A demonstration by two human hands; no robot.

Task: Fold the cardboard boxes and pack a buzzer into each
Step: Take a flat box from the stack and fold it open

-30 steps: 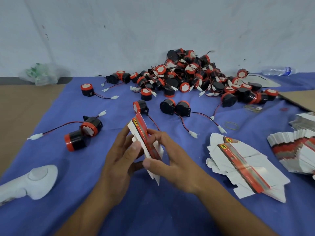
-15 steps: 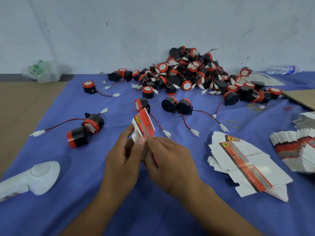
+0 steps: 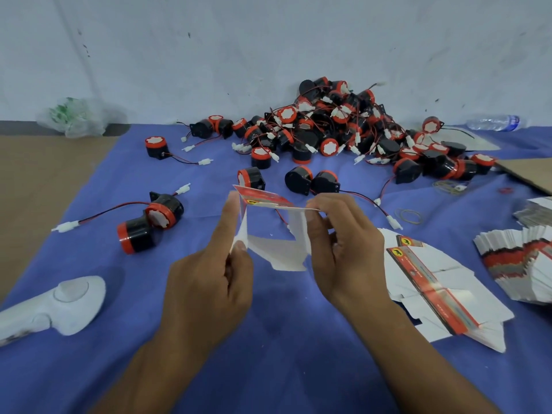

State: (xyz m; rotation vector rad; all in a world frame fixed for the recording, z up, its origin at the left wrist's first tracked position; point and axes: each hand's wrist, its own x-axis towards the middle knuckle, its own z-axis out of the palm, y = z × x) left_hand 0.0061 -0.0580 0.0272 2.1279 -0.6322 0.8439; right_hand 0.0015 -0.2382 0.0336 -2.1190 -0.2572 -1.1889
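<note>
Left hand (image 3: 209, 282) and right hand (image 3: 346, 249) each pinch a side wall of a half-opened cardboard box (image 3: 277, 252) above the blue cloth (image 3: 283, 354). Pressing the creases square should ready it for the buzzer (image 3: 251, 179) just beyond.

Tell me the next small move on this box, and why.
Probably press the two pinched edges toward each other to square the box. The left hand and right hand each pinch one side, it is only partly open, and its white flaps hang unfolded.
</note>
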